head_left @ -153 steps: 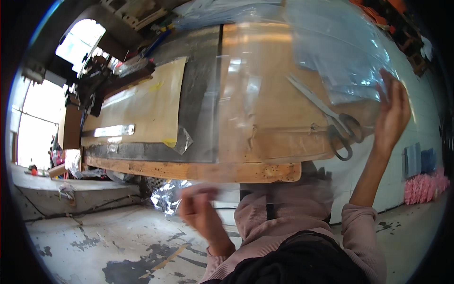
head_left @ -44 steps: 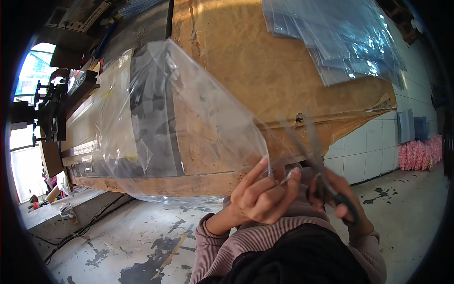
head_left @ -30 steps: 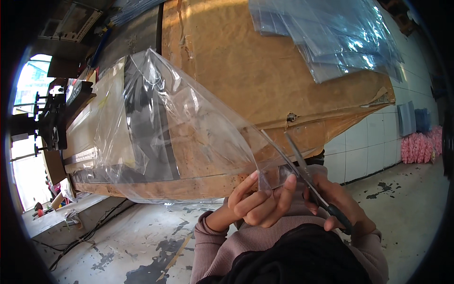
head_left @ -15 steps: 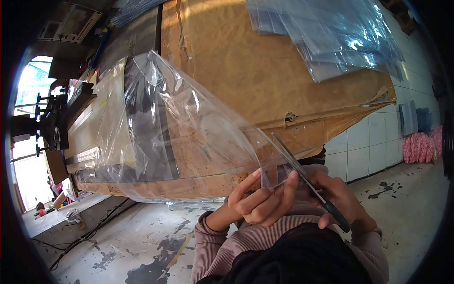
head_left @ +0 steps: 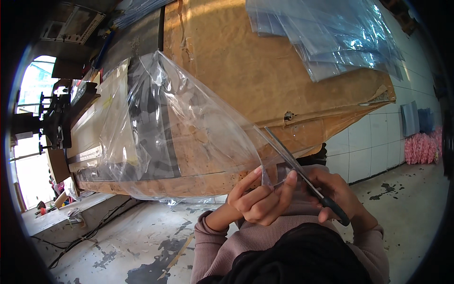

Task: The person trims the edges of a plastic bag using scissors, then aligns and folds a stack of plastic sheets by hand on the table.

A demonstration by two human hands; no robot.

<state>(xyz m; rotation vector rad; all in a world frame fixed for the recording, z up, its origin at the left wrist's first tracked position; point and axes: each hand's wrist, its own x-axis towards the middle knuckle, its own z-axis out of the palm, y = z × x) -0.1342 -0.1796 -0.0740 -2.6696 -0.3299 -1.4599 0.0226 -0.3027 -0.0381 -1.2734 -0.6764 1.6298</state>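
Right of the tabletop (head_left: 227,66), pink bundles (head_left: 421,149) sat just beside blue packs (head_left: 409,118), near a tiled wall (head_left: 373,137). Left of the tabletop stood a black machine (head_left: 57,123), a box (head_left: 57,164) and a window (head_left: 30,182); near its left corner, cables (head_left: 87,232) crossed the patchy floor (head_left: 113,244).

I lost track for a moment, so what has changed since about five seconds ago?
The right hand has picked up the scissors from the tabletop and brought them leftward and nearer, beside the left hand, which pinches the clear film. The film lies farther left. The bluish plastic sheets remain at the far right; the pink pile stayed put.
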